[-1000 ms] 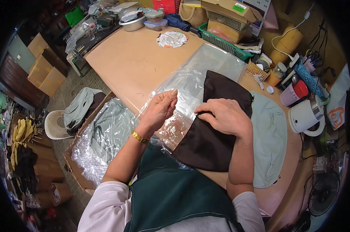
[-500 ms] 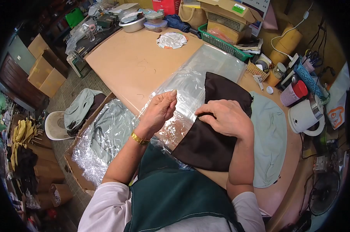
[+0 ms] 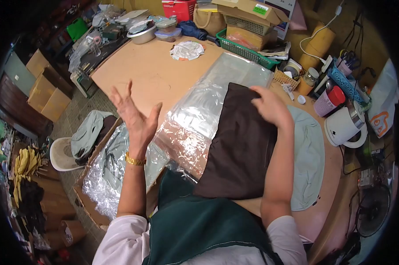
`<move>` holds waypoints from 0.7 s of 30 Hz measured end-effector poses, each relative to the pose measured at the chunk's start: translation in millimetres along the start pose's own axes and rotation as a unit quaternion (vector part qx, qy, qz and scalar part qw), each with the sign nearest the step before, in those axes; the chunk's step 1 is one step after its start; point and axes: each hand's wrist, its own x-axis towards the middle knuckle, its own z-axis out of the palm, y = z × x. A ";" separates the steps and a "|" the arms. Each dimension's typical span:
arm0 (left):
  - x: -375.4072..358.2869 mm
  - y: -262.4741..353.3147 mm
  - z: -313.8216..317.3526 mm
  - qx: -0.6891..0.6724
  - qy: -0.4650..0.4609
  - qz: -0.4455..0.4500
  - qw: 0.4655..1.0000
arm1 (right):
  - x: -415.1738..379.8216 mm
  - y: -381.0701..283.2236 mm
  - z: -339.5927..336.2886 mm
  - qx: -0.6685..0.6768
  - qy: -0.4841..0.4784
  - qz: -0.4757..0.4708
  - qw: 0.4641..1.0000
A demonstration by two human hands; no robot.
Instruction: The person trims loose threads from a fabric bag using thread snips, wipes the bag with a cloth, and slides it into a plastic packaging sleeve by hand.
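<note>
A dark brown cloth piece point(image 3: 237, 145) lies spread on the table in front of me, partly over clear plastic sheets. My right hand point(image 3: 273, 107) is at its upper right edge, with thumb and fingers closed on the fabric; the far fingertips are hidden. My left hand point(image 3: 137, 119) is raised to the left of the cloth, empty, fingers spread. Under and beyond the cloth are the clear plastic sheets point(image 3: 239, 73). A pale grey-green cloth piece point(image 3: 307, 163) lies to the right, partly behind my right forearm.
A cardboard box point(image 3: 82, 185) with plastic-wrapped grey-green cloth stands at my left, beside a white bin point(image 3: 60, 154). A green basket point(image 3: 248, 51), a pink cup point(image 3: 325, 104) and a white kettle point(image 3: 345, 126) line the table's far and right sides. A white round bundle point(image 3: 187, 51) lies farther back.
My left hand has moved left and opened from a pinch. My right hand has moved up and right to the cloth's upper edge. The brown cloth now lies flatter and wider.
</note>
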 end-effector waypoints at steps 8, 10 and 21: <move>-26.3 13.2 55.5 -0.046 -0.239 0.000 0.970 | 85.8 112.4 11.5 -0.214 0.188 0.153 0.946; -26.9 19.6 92.0 -0.139 -0.264 0.009 0.954 | 94.7 94.9 25.0 -0.086 0.162 0.108 0.977; 0.4 109.7 172.8 -0.417 -0.535 -0.151 0.719 | 50.4 51.8 33.1 0.144 0.187 -0.109 0.966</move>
